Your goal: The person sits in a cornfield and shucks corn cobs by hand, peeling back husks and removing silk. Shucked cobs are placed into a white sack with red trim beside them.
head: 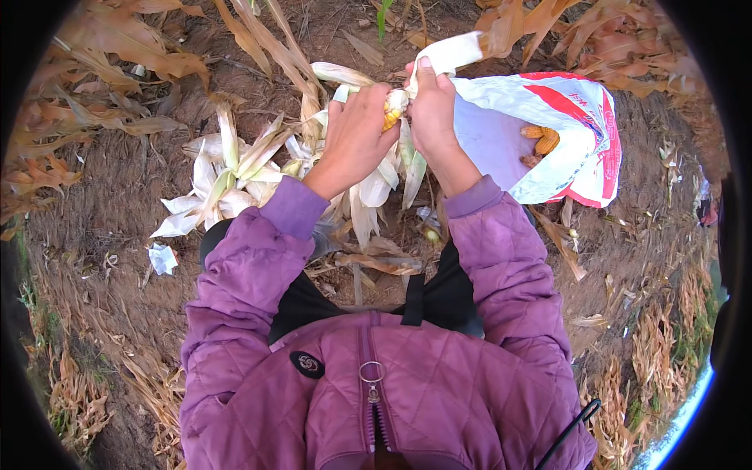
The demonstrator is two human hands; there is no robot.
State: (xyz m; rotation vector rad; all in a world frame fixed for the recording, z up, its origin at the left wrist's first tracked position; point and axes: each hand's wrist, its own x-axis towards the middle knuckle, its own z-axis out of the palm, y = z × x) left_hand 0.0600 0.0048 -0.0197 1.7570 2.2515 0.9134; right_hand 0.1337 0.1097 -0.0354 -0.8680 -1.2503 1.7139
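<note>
Between my hands is a yellow ear of corn (392,111), partly bared, with pale husk still at its end. My left hand (358,129) is wrapped around the ear and hides most of it. Strips of whitish husk (453,54) are pinched in my right hand (432,106), and they stick out up and to the right. Loose husk leaves (376,188) hang or lie below both hands. Just right of my right hand, an open woven plastic sack (487,126) lies on its side with several bare corn ears (546,141) inside.
A heap of peeled husks (226,170) lies on the soil left of my left hand. Dry corn stalks and leaves (135,41) cover the ground along the far side. A crumpled white scrap (163,259) lies at the left. My knees frame the near ground.
</note>
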